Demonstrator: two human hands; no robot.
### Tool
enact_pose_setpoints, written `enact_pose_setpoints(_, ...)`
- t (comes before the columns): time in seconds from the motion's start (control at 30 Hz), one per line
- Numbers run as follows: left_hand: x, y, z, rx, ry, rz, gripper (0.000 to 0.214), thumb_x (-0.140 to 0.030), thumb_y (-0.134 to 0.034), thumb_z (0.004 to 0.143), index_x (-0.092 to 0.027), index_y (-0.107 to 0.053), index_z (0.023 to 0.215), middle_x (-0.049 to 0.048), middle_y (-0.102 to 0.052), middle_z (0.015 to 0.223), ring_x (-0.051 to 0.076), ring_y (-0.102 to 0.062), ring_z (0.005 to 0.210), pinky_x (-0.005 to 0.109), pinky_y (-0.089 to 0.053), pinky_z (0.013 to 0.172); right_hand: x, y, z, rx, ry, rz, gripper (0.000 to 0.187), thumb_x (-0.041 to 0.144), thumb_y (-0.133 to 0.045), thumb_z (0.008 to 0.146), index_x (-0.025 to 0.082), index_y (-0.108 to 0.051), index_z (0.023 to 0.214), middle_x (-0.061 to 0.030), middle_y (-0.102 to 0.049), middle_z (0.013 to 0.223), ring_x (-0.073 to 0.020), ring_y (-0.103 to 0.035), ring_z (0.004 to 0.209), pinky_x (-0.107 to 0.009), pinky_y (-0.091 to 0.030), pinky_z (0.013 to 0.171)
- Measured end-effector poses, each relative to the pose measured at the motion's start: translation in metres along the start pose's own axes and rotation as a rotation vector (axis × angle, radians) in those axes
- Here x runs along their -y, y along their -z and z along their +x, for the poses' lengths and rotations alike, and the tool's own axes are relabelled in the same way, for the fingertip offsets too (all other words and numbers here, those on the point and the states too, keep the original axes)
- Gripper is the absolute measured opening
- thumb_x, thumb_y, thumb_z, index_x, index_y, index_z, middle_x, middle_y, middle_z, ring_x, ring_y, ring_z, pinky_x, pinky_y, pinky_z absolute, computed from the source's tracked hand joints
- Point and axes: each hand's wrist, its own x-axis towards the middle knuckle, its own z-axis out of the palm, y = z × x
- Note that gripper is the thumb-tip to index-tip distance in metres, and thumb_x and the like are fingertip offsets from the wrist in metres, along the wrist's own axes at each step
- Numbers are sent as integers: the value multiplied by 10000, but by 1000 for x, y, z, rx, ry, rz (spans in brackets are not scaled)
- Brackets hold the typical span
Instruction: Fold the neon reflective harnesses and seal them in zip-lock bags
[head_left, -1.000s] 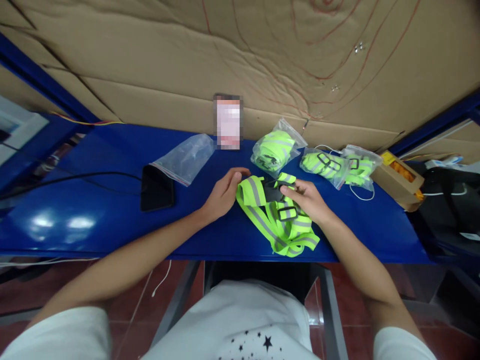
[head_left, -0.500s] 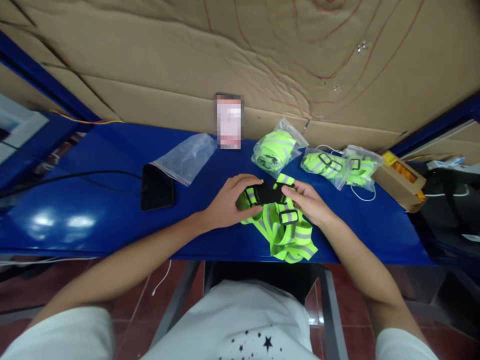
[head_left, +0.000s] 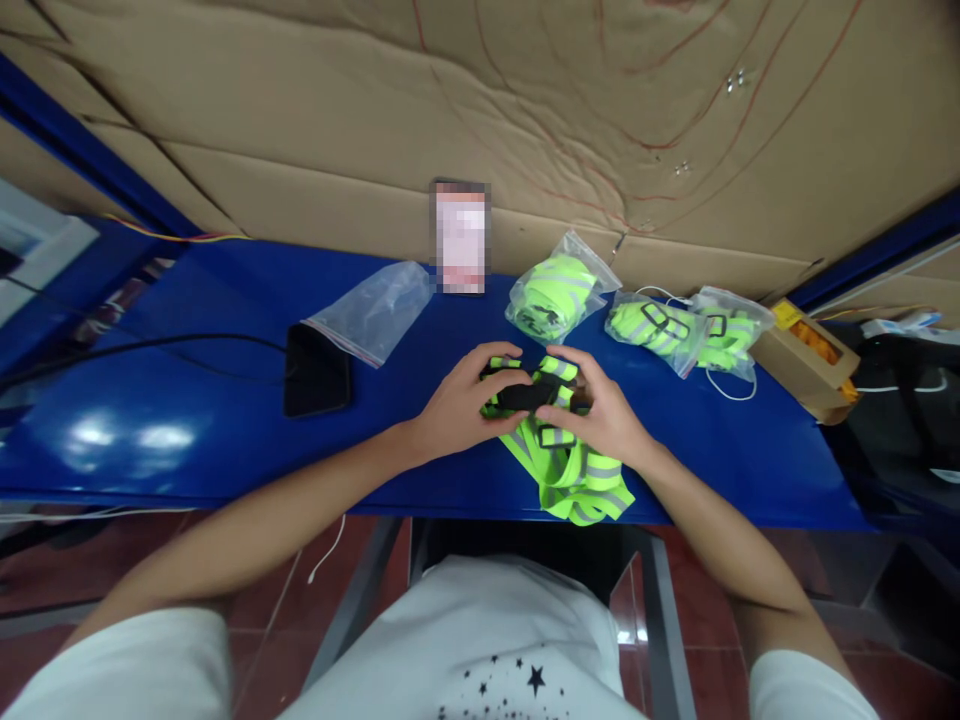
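Observation:
A neon yellow-green reflective strap harness [head_left: 589,480] with grey stripes, black buckles and a black middle piece lies bunched near the table's front edge. My left hand [head_left: 469,400] is closed around the left side of its black part, thumb across the top. From the right, my right hand [head_left: 604,410] grips the same black part and the strap beside it, fingers curled. Loose loops hang below both hands onto the table. Part of the black piece is hidden by my fingers.
Behind my hands lies a clear bag with a rolled neon strap [head_left: 555,295]; more bagged straps [head_left: 660,330] sit right, beside a cardboard box [head_left: 806,360]. An open clear bag [head_left: 382,310], a black phone-like device [head_left: 316,372] and a blurred-out upright screen [head_left: 460,240] stand left and behind on the blue table [head_left: 202,400].
My right hand has shifted left, closer to my left hand, and now wraps over the black piece. The straps between the hands are drawn together more tightly.

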Motion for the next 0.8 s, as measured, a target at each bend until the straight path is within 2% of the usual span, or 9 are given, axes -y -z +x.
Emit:
enact_pose_setpoints(0.03,1,0,0,-17,6,23,309,-313,-698,830,-241,-646,1127,122,-530,1356,295,-505,1272,445,-401,1056,1,-1,-1,-22,75,-110,787,534,-729,819,320,-368,1485,-99,-596,1283,-282,-650,1019,-413,-558,842)
enact_pose_setpoints(0.1,3,-1,0,-47,1,73,318,-304,-699,814,-233,-631,1116,115,-564,1328,300,-523,1244,456,-368,1055,3,-3,-1,-56,219,-317,809,519,-724,831,331,-335,1515,-132,-390,1518,-345,-520,1280,-500,-460,1039)
enact_pose_setpoints(0.13,4,-2,-1,-53,-10,97,323,-305,-696,811,-231,-622,1117,111,-580,1313,296,-537,1223,457,-360,1049,3,-4,-1,-65,271,-400,794,511,-703,851,340,-321,1525,-133,-306,1571,-359,-459,1346,-525,-413,1083)
enact_pose_setpoints(0.2,6,-3,-2,-42,-43,135,315,-313,-680,821,-232,-609,1117,101,-608,1275,277,-563,1179,451,-363,1026,3,-5,-1,-81,320,-521,770,502,-655,891,343,-284,1546,-141,-257,1597,-369,-406,1391,-553,-369,1103)
enact_pose_setpoints(0.33,5,-5,-3,-1,-123,177,274,-329,-652,849,-234,-603,1100,90,-642,1208,255,-585,1143,431,-405,976,1,-6,-1,-75,402,-621,749,528,-596,922,276,-283,1554,-168,-347,1565,-367,-407,1389,-545,-349,1085)
enact_pose_setpoints(0.5,4,-3,-2,-14,-145,156,282,-328,-676,826,-222,-597,1075,94,-640,1200,252,-612,1100,407,-441,942,4,-6,-1,-25,413,-542,583,490,-573,951,227,-436,1453,-129,-594,1352,-296,-549,1241,-446,-396,1006)
enact_pose_setpoints(0.67,4,-2,1,4,-136,80,352,-296,-711,783,-223,-558,1092,105,-617,1210,251,-613,1112,387,-471,929,4,-6,-1,-45,381,-467,467,454,-633,925,213,-527,1310,-128,-602,1306,-283,-559,1206,-431,-405,990)
enact_pose_setpoints(0.8,6,0,3,33,-129,8,372,-316,-712,825,-218,-534,1136,102,-628,1152,237,-621,1091,372,-497,932,-3,1,2,-41,385,-485,424,413,-631,928,220,-530,1292,-134,-596,1310,-297,-550,1221,-456,-404,1001)
